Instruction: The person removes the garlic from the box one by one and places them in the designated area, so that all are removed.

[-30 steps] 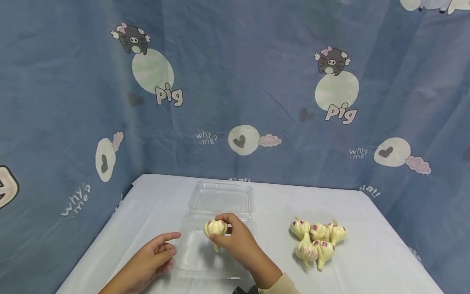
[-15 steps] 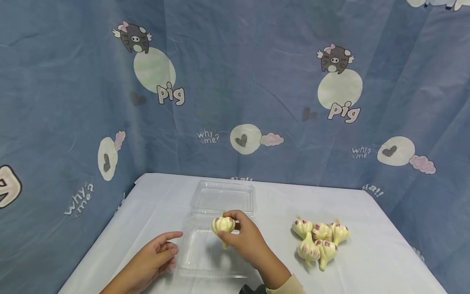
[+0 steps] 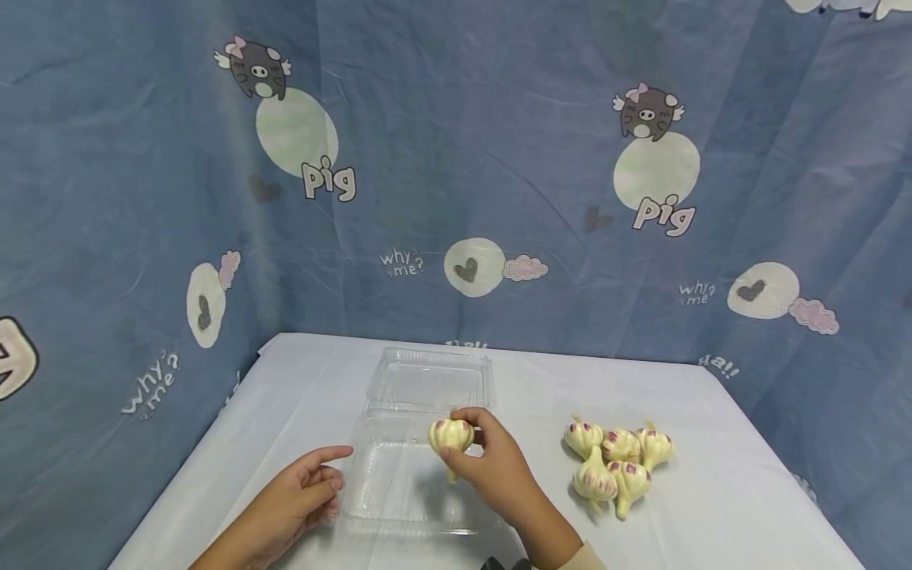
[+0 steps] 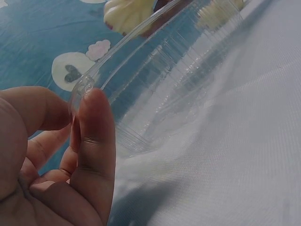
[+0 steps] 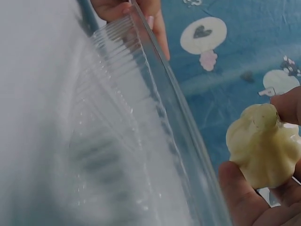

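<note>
A bulb of garlic, cream with purple marks, is gripped between the thumb and fingers of my right hand, raised over the base of a clear plastic clamshell box. The right wrist view shows the garlic beyond the box wall, with fingertips around it. My left hand is at the box's left side. In the left wrist view, its thumb and forefinger pinch the clear rim at a corner. The box's lid lies folded back behind the base.
Several more garlic bulbs lie grouped on the right of the white-covered table. A blue printed curtain hangs behind and along the sides.
My right hand has moved a little to the right with the garlic, still above the box base. My left hand has stayed at the box's left edge.
</note>
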`<state>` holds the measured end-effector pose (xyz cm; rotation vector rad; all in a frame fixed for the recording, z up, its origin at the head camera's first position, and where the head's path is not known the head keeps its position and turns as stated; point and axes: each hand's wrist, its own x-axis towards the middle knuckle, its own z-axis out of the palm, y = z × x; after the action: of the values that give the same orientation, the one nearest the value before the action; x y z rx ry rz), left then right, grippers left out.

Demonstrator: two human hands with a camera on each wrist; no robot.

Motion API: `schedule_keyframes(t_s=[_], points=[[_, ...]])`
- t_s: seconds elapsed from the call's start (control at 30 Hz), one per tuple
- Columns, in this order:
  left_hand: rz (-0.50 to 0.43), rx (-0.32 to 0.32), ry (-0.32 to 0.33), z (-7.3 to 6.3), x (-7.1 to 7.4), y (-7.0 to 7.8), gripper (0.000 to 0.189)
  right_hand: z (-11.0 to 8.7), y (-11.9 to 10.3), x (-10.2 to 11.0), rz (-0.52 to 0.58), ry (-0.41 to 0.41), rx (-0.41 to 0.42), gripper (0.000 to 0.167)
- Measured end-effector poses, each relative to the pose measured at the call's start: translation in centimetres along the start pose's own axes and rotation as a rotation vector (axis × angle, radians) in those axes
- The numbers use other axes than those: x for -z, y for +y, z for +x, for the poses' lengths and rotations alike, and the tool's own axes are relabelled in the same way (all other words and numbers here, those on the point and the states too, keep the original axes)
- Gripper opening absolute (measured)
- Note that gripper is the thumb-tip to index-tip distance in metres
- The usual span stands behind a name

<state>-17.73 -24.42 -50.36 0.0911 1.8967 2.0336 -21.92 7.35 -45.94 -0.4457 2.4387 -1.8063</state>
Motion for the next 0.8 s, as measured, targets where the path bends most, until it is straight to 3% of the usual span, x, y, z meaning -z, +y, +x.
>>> schedule_keyframes(t_s=[0.37,0.8], points=[[-0.010,0.020,0.025,0.1,0.0,0.0,0.065,-0.9,0.9,1.6,0.029,0.054,-0.027,0.048],[-0.021,-0.007,-0.007,0.1,0.1,-0.1,0.062,-1.8,1.5,2.6,0.049,0.096,-0.026,0.050]])
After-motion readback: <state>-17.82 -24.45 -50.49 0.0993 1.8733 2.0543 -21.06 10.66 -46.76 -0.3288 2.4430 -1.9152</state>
